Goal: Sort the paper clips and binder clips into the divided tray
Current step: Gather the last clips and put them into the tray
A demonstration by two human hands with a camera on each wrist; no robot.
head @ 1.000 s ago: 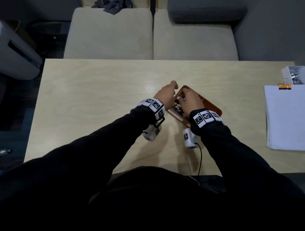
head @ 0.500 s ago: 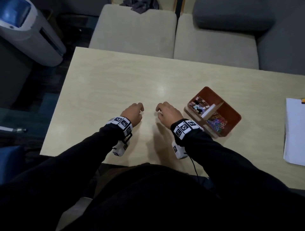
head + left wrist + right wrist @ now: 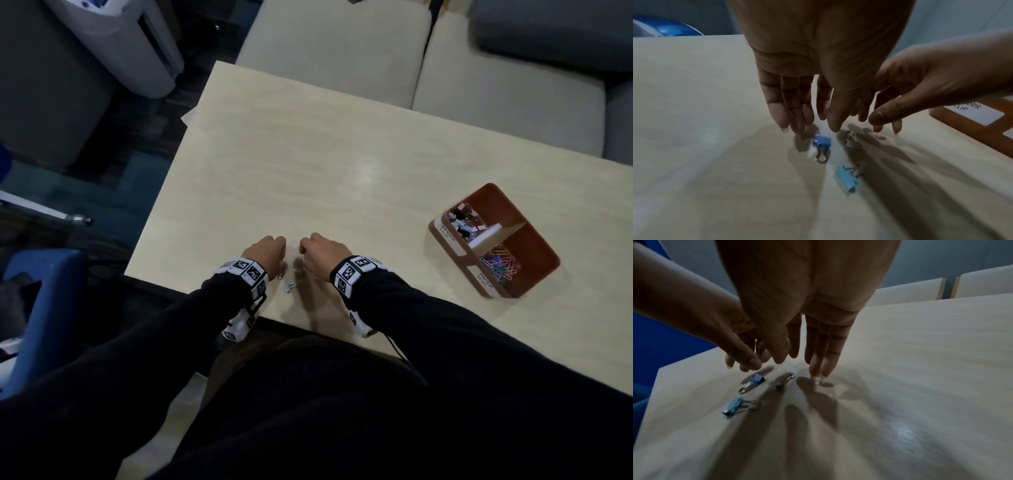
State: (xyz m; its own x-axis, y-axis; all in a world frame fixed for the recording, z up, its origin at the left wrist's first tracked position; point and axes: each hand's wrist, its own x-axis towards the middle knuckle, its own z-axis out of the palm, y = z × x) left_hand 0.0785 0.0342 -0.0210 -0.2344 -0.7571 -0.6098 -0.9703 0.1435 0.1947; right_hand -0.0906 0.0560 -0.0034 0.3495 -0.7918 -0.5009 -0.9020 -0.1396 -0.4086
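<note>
Wrist views show my left hand (image 3: 797, 91) and right hand (image 3: 809, 324) hanging slack-fingered, holding nothing, over three blurred binder clips (image 3: 821, 144) on the table (image 3: 308, 171). Tray (image 3: 534, 240) sits well right.

Pale wood table in a dim room

The table (image 3: 325, 164) shows a soft glare patch (light from overhead); beyond its far edge stand two beige seat cushions (image 3: 335, 44) and a grey cushion (image 3: 548, 31), with dark floor (image 3: 113, 137) and a blue chair (image 3: 44, 308) left.
</note>
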